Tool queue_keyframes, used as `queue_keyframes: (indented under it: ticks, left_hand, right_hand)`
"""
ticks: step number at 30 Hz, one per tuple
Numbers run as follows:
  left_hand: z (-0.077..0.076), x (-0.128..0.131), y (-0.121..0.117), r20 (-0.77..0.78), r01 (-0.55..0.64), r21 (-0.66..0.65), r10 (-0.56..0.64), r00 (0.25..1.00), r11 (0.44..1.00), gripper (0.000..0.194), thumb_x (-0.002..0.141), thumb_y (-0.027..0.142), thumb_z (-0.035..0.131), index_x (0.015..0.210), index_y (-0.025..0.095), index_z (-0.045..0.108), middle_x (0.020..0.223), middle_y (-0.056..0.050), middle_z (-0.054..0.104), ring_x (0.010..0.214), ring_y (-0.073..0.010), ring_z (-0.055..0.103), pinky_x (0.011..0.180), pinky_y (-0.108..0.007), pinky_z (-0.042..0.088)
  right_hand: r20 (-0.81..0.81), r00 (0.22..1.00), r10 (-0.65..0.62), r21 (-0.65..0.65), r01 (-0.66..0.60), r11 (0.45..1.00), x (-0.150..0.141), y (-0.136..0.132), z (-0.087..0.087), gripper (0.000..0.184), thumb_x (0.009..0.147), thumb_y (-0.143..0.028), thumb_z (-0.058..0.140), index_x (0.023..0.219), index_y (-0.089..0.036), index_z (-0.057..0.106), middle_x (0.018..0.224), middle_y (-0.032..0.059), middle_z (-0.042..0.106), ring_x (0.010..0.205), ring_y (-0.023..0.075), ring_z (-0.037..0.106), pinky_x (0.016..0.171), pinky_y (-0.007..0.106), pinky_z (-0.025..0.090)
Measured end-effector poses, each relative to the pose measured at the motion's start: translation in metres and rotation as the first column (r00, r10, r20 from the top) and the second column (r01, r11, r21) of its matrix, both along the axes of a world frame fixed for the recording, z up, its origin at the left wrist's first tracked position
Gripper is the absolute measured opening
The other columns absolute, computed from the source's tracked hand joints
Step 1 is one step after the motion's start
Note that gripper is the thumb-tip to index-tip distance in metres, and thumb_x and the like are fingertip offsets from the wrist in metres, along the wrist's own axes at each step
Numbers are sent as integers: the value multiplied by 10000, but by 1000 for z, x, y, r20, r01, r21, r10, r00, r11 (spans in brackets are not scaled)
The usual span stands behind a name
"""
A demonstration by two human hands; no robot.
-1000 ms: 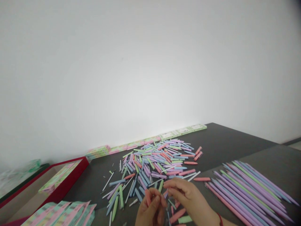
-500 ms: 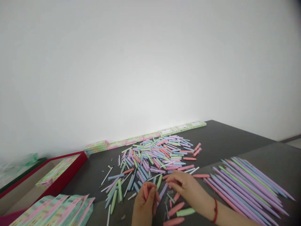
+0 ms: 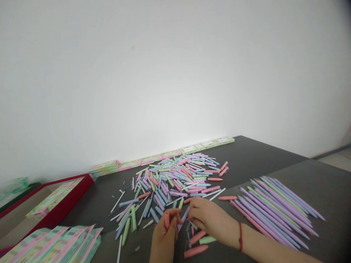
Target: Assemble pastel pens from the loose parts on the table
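My left hand [image 3: 163,241] is closed around a coral pen barrel [image 3: 167,220], whose hollow end points up past the thumb. Close beside it, my right hand [image 3: 210,220] bends down over the table with its fingers drawn together; whatever sits between the fingertips is hidden. Small clear plastic parts [image 3: 188,233] lie below those fingertips, along with coral pen pieces [image 3: 196,251] and a green piece [image 3: 207,240]. A purple piece [image 3: 183,218] lies between the two hands. Beyond them spreads a heap of pastel pen parts [image 3: 175,180] mixed with thin white refills [image 3: 217,194].
Long assembled-looking pens [image 3: 274,210] lie side by side at right. At left are a red-rimmed box [image 3: 74,201] with printed cartons inside and fanned printed packs [image 3: 55,244]. Flat printed cartons [image 3: 192,148] line the wall behind the dark table [image 3: 260,157].
My right hand has moved in from the heap's near edge, down toward the small clear parts. The left hand still grips the coral barrel. The whole view has shifted slightly.
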State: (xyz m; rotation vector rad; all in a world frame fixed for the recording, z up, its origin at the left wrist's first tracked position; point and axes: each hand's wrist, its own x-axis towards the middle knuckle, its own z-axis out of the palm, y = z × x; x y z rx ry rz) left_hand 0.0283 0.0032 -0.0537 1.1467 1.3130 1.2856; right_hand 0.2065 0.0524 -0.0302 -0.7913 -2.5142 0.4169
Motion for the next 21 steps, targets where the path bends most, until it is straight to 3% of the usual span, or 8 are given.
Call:
queue_keyframes:
  ticks: [3, 5, 12, 14, 17, 21]
  left_hand:
    - [0, -1, 1, -5, 15, 7, -15, 1000, 1000, 355, 769, 485, 603, 934, 171, 618, 639, 50, 509, 442, -62, 338, 417, -183, 221]
    - [-1, -2, 2, -3, 30, 1, -30, 1000, 1000, 378, 768, 498, 602, 939, 161, 621, 627, 52, 502, 435, -60, 323, 410, -187, 205]
    - [-4, -3, 2, -36, 47, -10, -47, 998, 999, 403, 768, 522, 596, 913, 151, 655, 617, 45, 492, 449, -63, 321, 425, -191, 197]
    - [-4, -2, 0, -46, 74, -15, -74, 996, 997, 382, 774, 511, 593, 896, 156, 667, 615, 47, 486, 450, -64, 315, 424, -192, 186]
    - [-6, 0, -1, -24, 91, 2, -91, 996, 996, 359, 767, 495, 607, 893, 164, 663, 623, 48, 489, 449, -63, 309, 419, -191, 173]
    - [-7, 1, 0, 33, 138, 29, -139, 990, 990, 321, 769, 493, 615, 837, 180, 616, 613, 50, 512, 439, -58, 291, 416, -183, 162]
  right_hand:
    - [116, 989, 94, 39, -99, 994, 2, 0, 2, 155, 875, -153, 544, 810, -194, 679, 878, 36, 646, 877, 176, 574, 800, 278, 436]
    - [158, 980, 119, 47, -128, 991, 1, 0, 1, 126, 863, -155, 556, 829, -190, 672, 906, 40, 647, 873, 180, 569, 764, 273, 429]
    - [128, 990, 62, 39, -68, 997, 1, 3, -6, 87, 787, -111, 573, 811, -183, 616, 884, 43, 642, 865, 195, 553, 757, 282, 397]
    - [57, 998, -14, -3, 14, 1000, 2, 1, -2, 100, 760, -100, 574, 810, -184, 593, 829, 29, 630, 800, 182, 550, 720, 272, 394]
    - [-57, 990, -127, -167, 116, 979, 3, -4, 10, 93, 757, -103, 550, 792, -189, 552, 716, -13, 589, 651, 138, 521, 596, 227, 368]
    - [-125, 977, -172, -311, 126, 942, 0, -11, 24, 132, 721, -64, 521, 737, -194, 502, 635, -45, 527, 571, 110, 480, 520, 199, 319]
